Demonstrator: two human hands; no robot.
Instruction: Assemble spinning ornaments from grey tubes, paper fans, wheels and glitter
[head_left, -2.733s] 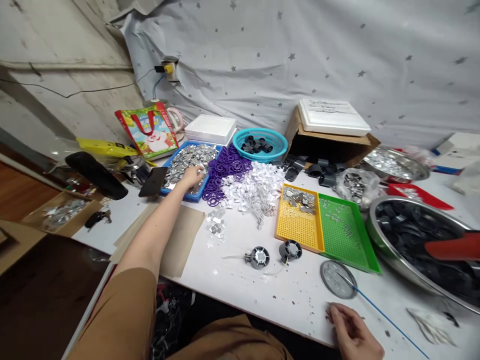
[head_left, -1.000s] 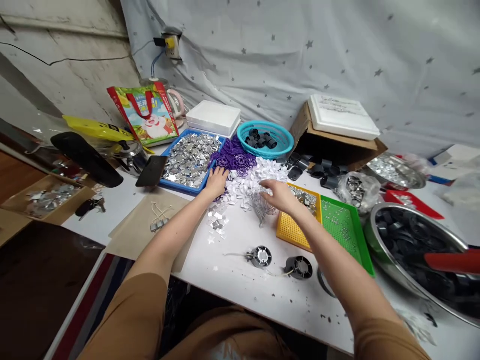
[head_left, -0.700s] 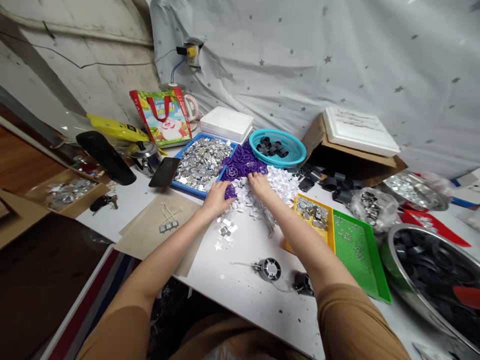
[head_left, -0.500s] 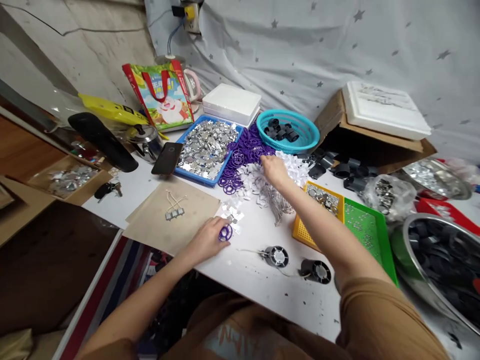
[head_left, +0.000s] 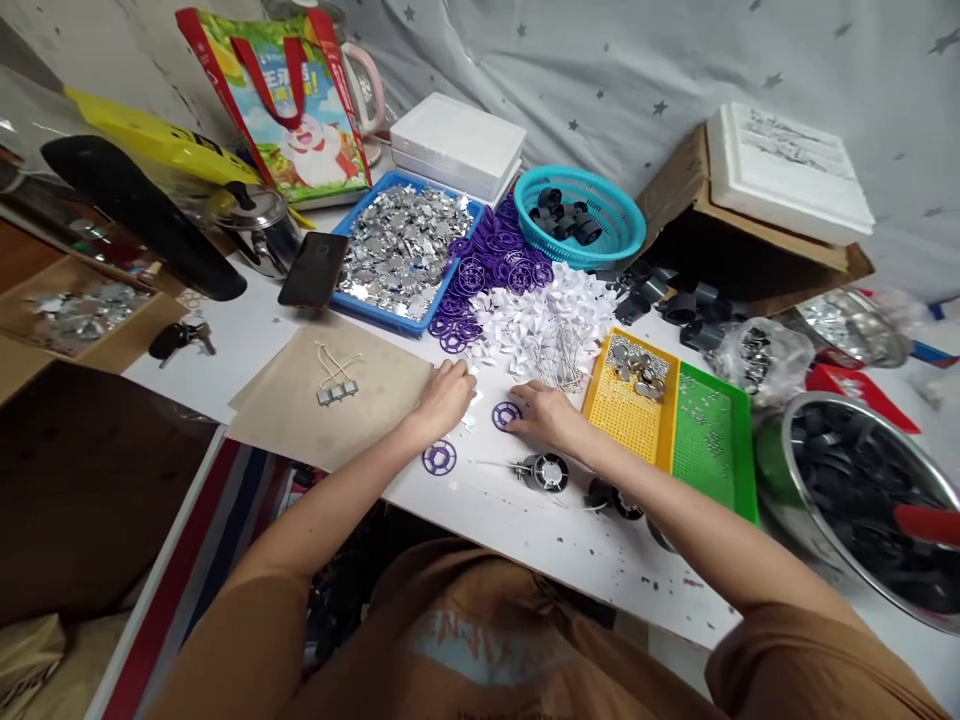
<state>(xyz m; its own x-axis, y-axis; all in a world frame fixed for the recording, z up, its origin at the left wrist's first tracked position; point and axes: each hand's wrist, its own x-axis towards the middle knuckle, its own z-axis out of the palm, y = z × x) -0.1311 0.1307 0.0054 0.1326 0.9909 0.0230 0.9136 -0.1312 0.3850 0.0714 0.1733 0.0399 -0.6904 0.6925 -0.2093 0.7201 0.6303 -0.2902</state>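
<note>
My right hand [head_left: 551,415] has its thumb and fingers closed on the edge of a purple plastic spoked ring [head_left: 506,417] at the table's middle. To its left, my left hand [head_left: 446,397] reaches down with bent fingers onto a few small shiny flat pieces [head_left: 470,420]; its fingertips are partly hidden, so what they pinch does not show. A second purple ring [head_left: 439,457] lies flat on the table below my left wrist. Near my right forearm sit a black cylindrical part with a silver spoked end [head_left: 547,472] and another black cylindrical part [head_left: 613,497], partly covered by the arm.
Behind the hands are a white plastic pile [head_left: 544,315], purple rings [head_left: 491,260], a blue tray [head_left: 390,322] of silver pieces and a turquoise basket [head_left: 630,225]. Yellow [head_left: 611,410] and green [head_left: 712,470] trays and a metal bowl [head_left: 780,500] stand right. Cardboard [head_left: 277,400] lies left.
My right hand has come back from the purple pile with a ring to the table's middle. My left hand has let go of its ring and moved up to the shiny pieces. The view has shifted.
</note>
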